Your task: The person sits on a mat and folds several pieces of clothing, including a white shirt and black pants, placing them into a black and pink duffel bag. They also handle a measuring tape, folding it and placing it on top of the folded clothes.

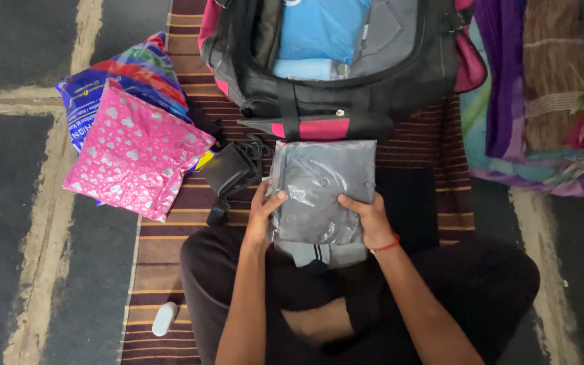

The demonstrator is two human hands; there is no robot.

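A folded grey garment in a clear plastic bag (319,192) lay over the person's lap and the striped mat (434,145), just in front of an open black and pink duffel bag (332,101). The left hand (261,216) gripped its left edge, the fingers (275,198) curled over the plastic and holding it. The right hand (370,220) held the right edge the same way, thumb on top, with a red thread band (388,246) at the wrist. Under the package's near end showed another grey folded piece with dark stripes (315,253). Inside the duffel bag sat blue folded clothing (319,30). Left of the package lay a black pouch with a cord (231,169), and further left a pink heart-patterned mailer (133,155) rested on a blue printed bag (126,74). A small white object (165,319) lay on the mat near the left knee.
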